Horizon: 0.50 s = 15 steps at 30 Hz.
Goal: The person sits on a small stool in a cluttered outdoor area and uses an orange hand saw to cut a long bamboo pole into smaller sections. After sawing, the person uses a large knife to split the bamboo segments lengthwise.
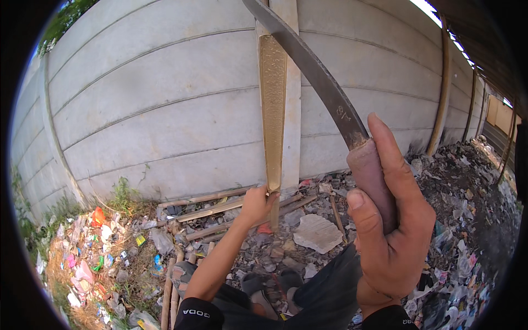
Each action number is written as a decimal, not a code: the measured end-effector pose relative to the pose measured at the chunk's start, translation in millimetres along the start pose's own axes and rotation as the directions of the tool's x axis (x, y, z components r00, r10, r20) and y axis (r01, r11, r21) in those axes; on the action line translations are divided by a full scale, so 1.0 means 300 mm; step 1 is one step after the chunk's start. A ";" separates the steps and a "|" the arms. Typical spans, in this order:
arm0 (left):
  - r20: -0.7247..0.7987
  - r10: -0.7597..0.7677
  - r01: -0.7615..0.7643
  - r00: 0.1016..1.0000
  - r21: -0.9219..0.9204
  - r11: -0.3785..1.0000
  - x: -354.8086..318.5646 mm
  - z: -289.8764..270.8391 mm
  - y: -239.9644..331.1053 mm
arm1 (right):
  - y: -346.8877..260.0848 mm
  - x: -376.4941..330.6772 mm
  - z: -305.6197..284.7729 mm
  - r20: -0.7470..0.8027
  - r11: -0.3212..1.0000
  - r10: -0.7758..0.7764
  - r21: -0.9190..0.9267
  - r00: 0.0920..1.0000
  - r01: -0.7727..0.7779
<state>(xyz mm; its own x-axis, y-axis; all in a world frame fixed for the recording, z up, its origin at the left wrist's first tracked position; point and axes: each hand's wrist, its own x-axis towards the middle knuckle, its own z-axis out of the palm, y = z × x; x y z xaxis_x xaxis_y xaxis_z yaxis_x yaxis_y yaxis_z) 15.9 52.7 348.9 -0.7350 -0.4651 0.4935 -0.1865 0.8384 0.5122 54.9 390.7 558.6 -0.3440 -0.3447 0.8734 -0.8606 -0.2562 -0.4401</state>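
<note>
My right hand [399, 231] is raised on the right, holding a machete by its handle [374, 184]. The thumb and a straightened index finger lie on either side of the handle; the other fingers are mostly hidden. The long dark curved machete blade [319, 74] points up and to the left, passing in front of the wall. My left hand [258, 206] is closed around the lower part of an upright split bamboo length [273, 104]. Its hollow tan inner side faces me, and its upper end appears beside the blade. The blade's contact with the bamboo cannot be told.
A grey concrete panel wall [165, 99] stands ahead. Bamboo poles [214, 210] lie at its foot, near a flat broken slab [317, 232]. Scattered litter [88, 269] covers the ground on both sides. My sandalled feet [269, 291] are below. Posts [441, 93] hold a roof on the right.
</note>
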 end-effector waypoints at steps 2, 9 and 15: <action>0.041 -0.038 0.036 0.998 0.044 0.998 -0.006 -0.001 -0.041 | 0.110 -0.029 0.074 0.122 0.998 0.049 -0.039 0.991 -0.044; -0.057 -0.150 0.144 0.987 -0.093 0.985 -0.176 0.308 -0.406 | 0.237 -0.087 0.233 0.304 0.974 0.191 0.060 0.933 -0.219; -0.190 -0.074 0.070 0.979 -0.026 0.997 -0.110 0.236 -0.317 | 0.165 0.009 0.149 0.223 0.997 0.067 0.015 0.973 -0.072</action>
<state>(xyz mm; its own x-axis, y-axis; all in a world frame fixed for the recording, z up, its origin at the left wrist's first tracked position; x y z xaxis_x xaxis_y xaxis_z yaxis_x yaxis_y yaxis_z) 11.6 8.3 234.1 -0.5818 -0.5711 0.5791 -0.2203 0.7960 0.5637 28.0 336.7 529.7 -0.3089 -0.5535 0.7735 -0.8276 -0.2443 -0.5053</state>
